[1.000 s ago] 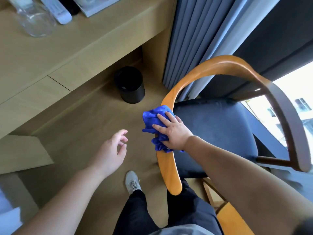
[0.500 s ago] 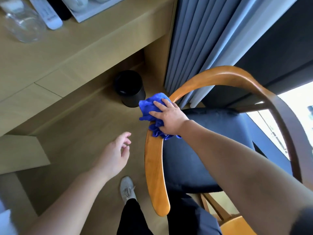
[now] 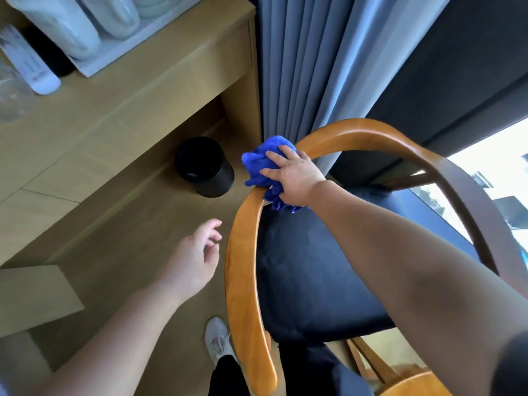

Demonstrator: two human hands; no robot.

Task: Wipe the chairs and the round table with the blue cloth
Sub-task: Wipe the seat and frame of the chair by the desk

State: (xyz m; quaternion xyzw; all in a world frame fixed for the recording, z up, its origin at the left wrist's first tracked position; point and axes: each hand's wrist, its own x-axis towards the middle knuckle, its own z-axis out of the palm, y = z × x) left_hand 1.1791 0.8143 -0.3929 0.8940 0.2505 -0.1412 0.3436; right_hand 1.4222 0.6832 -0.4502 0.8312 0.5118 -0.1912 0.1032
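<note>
A wooden chair with a curved orange-brown back rail and a dark padded seat stands right below me. My right hand presses the bunched blue cloth onto the rail's far left bend, fingers wrapped over the cloth. To the left of the rail my left hand hovers with its fingers loosely spread, holding nothing. The round table is out of view.
A black cylindrical bin stands on the wood floor under a light wooden desk at the left. A white tray with cups sits on the desk. Grey curtains hang behind the chair. My shoe is by the chair.
My right hand has slid the blue cloth up along the rail, from its near left side toward the far bend. My left hand stays beside the chair.
</note>
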